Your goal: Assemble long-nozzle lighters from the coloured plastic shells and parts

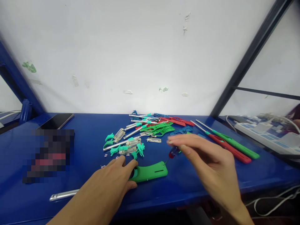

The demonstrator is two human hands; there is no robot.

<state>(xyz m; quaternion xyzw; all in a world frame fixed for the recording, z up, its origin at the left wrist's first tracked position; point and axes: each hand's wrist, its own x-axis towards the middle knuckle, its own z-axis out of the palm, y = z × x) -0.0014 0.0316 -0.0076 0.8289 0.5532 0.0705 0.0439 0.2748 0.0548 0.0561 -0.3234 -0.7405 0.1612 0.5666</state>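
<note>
My left hand (117, 178) is closed around the trigger end of a green long-necked lighter (152, 172) lying on the blue table. The lighter's silver tube (63, 195) sticks out to the left from under my wrist. My right hand (208, 165) pinches a small screwdriver (173, 152) with a dark blue and red handle. Its thin shaft slants down to the handle end of the green lighter, near a small hole; whether the tip touches a screw is too small to tell.
Behind my hands lies a pile of lighter parts: green shells (161, 128), red shells (174, 120), clear fuel tanks (133, 142) and teal triggers (140, 149). Red (231, 148) and green (236, 143) whole lighters lie at right. A phone (57, 121) is at back left; a power strip (264, 134) stands far right.
</note>
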